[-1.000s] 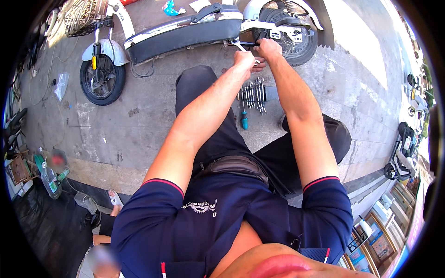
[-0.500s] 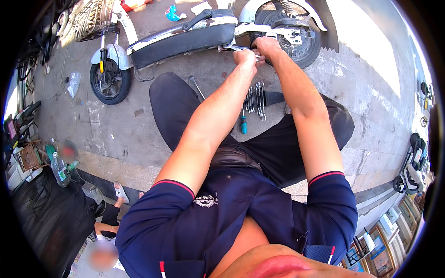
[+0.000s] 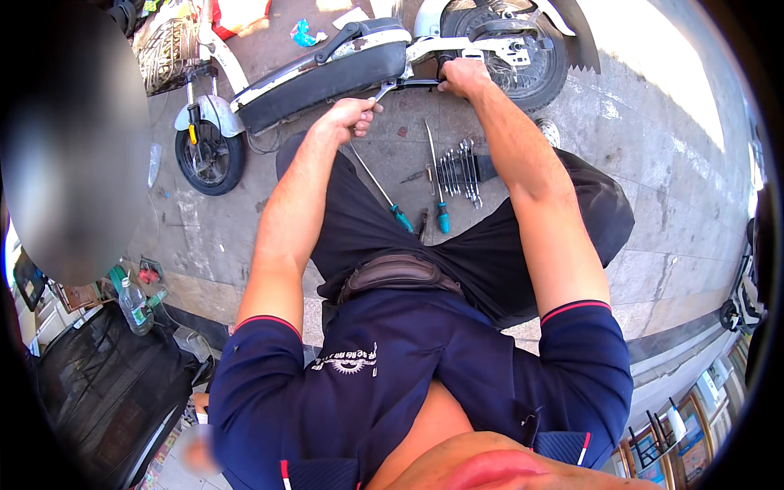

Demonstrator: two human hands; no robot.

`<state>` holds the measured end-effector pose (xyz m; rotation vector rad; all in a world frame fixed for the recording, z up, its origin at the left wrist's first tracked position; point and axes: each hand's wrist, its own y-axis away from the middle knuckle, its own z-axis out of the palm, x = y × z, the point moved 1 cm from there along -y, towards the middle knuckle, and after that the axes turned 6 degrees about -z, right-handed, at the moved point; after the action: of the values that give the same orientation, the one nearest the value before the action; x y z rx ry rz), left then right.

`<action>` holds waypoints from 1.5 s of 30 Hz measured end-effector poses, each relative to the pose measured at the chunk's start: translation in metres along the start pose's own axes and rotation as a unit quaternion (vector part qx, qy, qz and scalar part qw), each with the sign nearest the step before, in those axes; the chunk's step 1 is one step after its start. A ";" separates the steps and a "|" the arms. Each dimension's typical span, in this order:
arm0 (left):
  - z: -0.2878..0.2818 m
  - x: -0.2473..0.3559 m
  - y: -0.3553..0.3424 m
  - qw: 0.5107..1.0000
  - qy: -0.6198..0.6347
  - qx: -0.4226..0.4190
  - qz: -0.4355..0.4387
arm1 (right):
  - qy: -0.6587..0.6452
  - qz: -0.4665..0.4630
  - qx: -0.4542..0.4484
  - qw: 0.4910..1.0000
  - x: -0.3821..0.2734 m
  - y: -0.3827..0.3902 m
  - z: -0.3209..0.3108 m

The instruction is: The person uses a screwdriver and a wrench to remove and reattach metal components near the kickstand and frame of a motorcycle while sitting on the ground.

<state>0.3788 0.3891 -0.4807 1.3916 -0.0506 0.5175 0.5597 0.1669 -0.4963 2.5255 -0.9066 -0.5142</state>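
Note:
A scooter with a long black seat [image 3: 327, 77] stretches across the far side in front of me. My left hand [image 3: 353, 117] is closed around a silver wrench [image 3: 382, 90], whose far end meets the frame just beneath the rear end of the seat. My right hand [image 3: 466, 78] is curled at the right end of a dark bar [image 3: 419, 82], beside the rear wheel [image 3: 535, 69]. What its fingers grip there is partly hidden, though they seem wrapped on that bar. A gap of bare floor lies between my hands.
Between my legs lie two teal-handled screwdrivers [image 3: 443, 219] and a row of several wrenches [image 3: 459, 173]. The scooter's front wheel [image 3: 210, 159] is at the left. A plastic bottle [image 3: 135, 306] stands lower left, near another person. A blurred grey shape [image 3: 73, 155] covers the upper left.
My left hand has moved left and nearer, away from the right hand, and the wrench in it now shows. My right hand stays by the rear wheel. The view has shifted slightly.

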 end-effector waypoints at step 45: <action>0.041 -0.012 0.018 0.990 0.135 -0.039 0.025 | 0.052 -0.017 0.071 0.996 -0.018 0.000 -0.024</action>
<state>0.3717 0.3478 -0.4599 1.2369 0.1136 0.7343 0.5581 0.1842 -0.4721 2.6725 -0.8919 -0.3364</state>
